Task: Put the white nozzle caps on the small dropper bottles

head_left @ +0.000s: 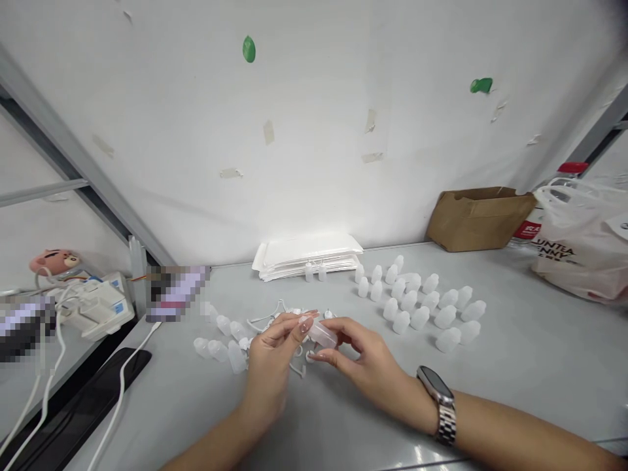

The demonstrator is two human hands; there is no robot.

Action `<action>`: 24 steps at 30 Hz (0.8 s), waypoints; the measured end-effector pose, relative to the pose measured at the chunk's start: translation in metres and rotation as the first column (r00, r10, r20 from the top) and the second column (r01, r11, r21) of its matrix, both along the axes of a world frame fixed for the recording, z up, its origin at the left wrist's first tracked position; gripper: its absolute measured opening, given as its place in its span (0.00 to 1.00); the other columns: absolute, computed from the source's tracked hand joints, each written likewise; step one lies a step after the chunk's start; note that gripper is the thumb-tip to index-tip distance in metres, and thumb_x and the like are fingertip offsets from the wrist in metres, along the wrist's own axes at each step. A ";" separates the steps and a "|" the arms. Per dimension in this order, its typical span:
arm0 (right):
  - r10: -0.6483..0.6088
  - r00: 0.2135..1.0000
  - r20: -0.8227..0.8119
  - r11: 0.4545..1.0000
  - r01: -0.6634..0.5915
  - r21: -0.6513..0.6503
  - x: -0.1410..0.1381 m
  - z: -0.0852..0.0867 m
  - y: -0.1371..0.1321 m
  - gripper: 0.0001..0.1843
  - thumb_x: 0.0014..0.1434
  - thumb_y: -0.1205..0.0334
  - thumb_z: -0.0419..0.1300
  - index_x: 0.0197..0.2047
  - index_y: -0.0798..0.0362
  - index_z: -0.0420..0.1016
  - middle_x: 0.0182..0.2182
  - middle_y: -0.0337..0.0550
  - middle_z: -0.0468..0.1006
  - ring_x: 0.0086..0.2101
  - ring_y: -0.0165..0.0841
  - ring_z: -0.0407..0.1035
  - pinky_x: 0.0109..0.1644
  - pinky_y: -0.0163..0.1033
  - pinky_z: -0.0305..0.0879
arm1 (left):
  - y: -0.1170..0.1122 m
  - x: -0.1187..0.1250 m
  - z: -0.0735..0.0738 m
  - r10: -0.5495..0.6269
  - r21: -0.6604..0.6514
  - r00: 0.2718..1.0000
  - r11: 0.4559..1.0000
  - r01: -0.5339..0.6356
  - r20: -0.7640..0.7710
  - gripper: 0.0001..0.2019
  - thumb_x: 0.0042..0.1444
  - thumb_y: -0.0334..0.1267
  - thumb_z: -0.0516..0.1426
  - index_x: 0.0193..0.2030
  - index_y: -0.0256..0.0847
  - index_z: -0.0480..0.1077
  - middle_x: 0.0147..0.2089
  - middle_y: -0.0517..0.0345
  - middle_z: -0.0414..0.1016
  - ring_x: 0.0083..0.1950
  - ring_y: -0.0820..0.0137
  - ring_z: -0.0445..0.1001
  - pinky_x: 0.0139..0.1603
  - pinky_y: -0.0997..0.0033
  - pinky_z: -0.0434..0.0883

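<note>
Above the middle of the table, my left hand [275,350] pinches one end of a translucent white bottle-shaped plastic piece [323,335], which is tilted. Around its other end curl the fingers of my right hand [360,353], thumb below and index finger above. Close to the right thumb tip lies a small white round part [309,356]. Another small white part with a pin [328,314] stands just beyond the hands. White cables [267,320] and small fittings lie behind and under the hands, partly hidden. To the left, several similar translucent pieces [237,356] lie in a loose group.
Several translucent pieces [419,318] stand in rows at right. Flat white cartons [309,252] are stacked against the wall, two small white pieces [315,271] before them. A cardboard box [481,219] and plastic bag [583,242] sit at back right; a power strip [105,304] is left.
</note>
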State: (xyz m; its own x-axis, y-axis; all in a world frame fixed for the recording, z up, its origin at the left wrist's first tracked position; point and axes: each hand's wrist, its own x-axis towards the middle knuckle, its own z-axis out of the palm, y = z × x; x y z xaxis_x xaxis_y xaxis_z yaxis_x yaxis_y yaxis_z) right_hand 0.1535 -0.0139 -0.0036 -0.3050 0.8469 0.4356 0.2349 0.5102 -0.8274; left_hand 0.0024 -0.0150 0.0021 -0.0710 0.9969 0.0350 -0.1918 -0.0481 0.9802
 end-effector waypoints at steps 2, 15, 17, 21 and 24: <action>-0.097 0.991 0.090 0.952 0.066 0.298 0.002 -0.008 -0.001 0.13 0.58 0.63 0.57 0.46 0.54 0.66 0.30 0.43 0.73 0.30 0.31 0.67 0.35 0.38 0.68 | 0.000 0.000 0.000 -0.021 -0.027 0.999 0.999 0.022 0.030 0.08 0.47 0.43 0.61 0.29 0.41 0.78 0.38 0.54 0.76 0.50 0.61 0.69 0.52 0.64 0.64; -0.265 0.935 0.235 0.658 -0.003 0.753 0.004 -0.006 0.003 0.20 0.58 0.71 0.55 0.53 0.65 0.58 0.27 0.49 0.73 0.28 0.35 0.65 0.28 0.40 0.67 | 0.003 -0.001 0.000 -0.045 -0.126 0.979 0.989 0.071 0.197 0.09 0.45 0.42 0.63 0.31 0.41 0.77 0.39 0.55 0.78 0.46 0.66 0.71 0.50 0.67 0.65; -0.268 0.934 0.235 0.653 -0.003 0.758 0.004 -0.007 0.002 0.20 0.58 0.70 0.55 0.53 0.66 0.58 0.25 0.48 0.72 0.27 0.35 0.65 0.27 0.40 0.66 | 0.003 0.000 -0.001 -0.078 -0.122 0.973 0.987 0.106 0.218 0.08 0.45 0.41 0.63 0.31 0.41 0.77 0.38 0.55 0.78 0.45 0.67 0.72 0.48 0.70 0.66; -0.234 0.950 0.208 0.758 0.044 0.650 0.003 -0.010 -0.001 0.15 0.60 0.67 0.53 0.50 0.61 0.62 0.25 0.45 0.71 0.26 0.33 0.64 0.28 0.38 0.66 | 0.005 0.001 -0.002 -0.116 -0.121 0.967 0.982 0.146 0.226 0.08 0.47 0.41 0.62 0.32 0.39 0.77 0.38 0.55 0.78 0.45 0.67 0.72 0.46 0.72 0.68; -0.156 0.979 0.133 0.899 0.085 0.430 0.002 -0.011 -0.003 0.11 0.60 0.63 0.54 0.45 0.57 0.67 0.26 0.44 0.72 0.27 0.32 0.66 0.31 0.38 0.67 | 0.007 0.001 -0.004 -0.117 -0.135 0.971 0.980 0.147 0.210 0.10 0.48 0.42 0.61 0.33 0.38 0.77 0.39 0.53 0.78 0.45 0.67 0.72 0.45 0.72 0.68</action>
State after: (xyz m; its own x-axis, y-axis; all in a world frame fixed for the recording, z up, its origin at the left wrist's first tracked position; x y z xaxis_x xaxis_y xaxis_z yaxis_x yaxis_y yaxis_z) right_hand 0.1552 -0.0167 -0.0145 -0.3079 0.6300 0.7130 0.4272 0.7611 -0.4880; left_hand 0.0032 -0.0082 -0.0017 0.0713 0.9908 -0.1154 -0.3796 0.1340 0.9154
